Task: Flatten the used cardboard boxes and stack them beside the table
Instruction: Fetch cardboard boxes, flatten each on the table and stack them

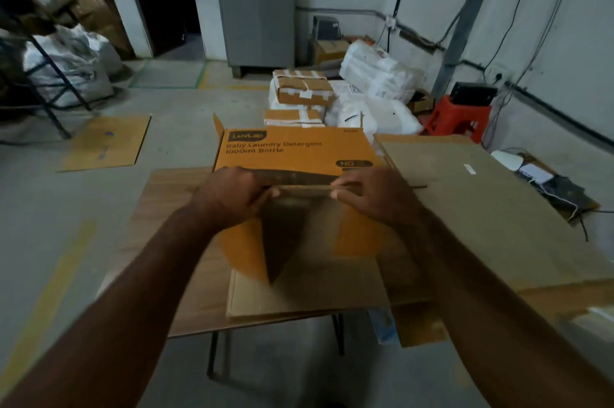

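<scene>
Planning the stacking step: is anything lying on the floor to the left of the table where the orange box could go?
Only a flat cardboard sheet lies there, apart from the table. Both hands already grip the orange box.

**Orange detergent box, half collapsed on the table**

The orange cardboard box [292, 151] in front of me stands partly open on the wooden table [172, 241], printed side facing up and away, its near flaps blurred. A flat brown cardboard sheet [481, 208] lies just right of it, another flattened piece [309, 298] beneath.
</scene>
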